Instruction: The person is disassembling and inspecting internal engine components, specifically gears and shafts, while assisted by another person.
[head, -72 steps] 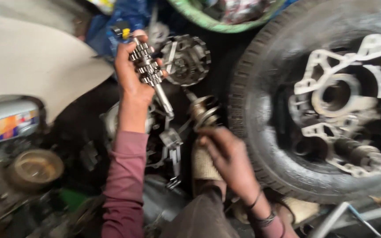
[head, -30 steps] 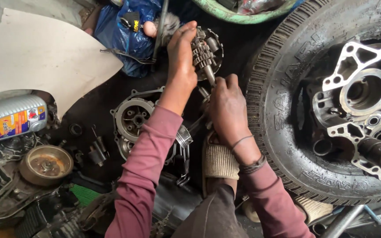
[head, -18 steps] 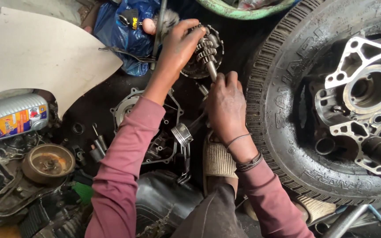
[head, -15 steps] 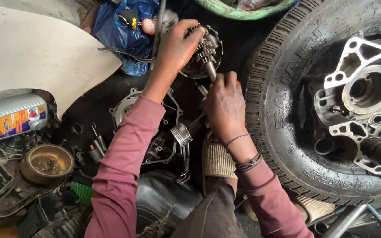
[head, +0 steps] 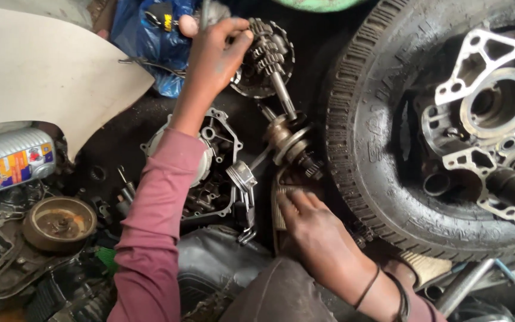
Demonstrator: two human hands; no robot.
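- left hand (head: 213,50) is up top, fingers wrapped around the gear end of a gear shaft (head: 269,59), so it's holding that cluster of small cogs with the shaft's bare end angled down toward the lower right
- right below that shaft's tip sits a second gear assembly (head: 290,140), lying on the dark floor just beside the big tyre (head: 377,149)
- right hand (head: 314,229) is low down, fingers loosely spread and holding nothing, fingertips resting on a ribbed sandal (head: 284,197)
- an open engine crankcase (head: 213,173) sits under the left forearm
- a silver oil bottle (head: 10,161) and a round rusty drum (head: 59,222) are off to the left, well apart from both hands
- a blue plastic bag (head: 150,42) lies just left of the left hand
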